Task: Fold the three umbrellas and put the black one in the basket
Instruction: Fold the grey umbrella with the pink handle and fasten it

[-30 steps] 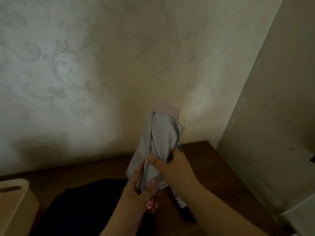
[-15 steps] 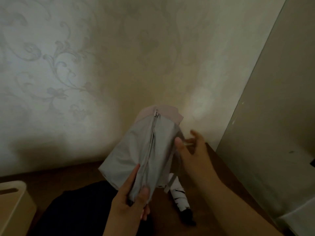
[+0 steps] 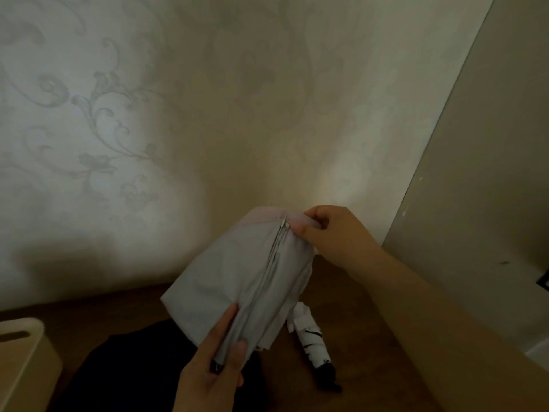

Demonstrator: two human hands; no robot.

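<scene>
Grey umbrella (image 3: 237, 281), both hands (image 3: 214, 373) gripping

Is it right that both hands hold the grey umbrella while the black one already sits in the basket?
Not quite. In the head view the black umbrella lies on the table, outside the basket. Left hand and right hand do hold the grey umbrella.

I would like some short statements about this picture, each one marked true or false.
1. The left hand holds the lower end of the grey umbrella. True.
2. The right hand rests flat on the table. False: it pinches the umbrella's top edge.
3. The black umbrella is in the basket. False: it lies on the table beside the basket.
4. A white patterned umbrella lies folded on the table. True.
</scene>
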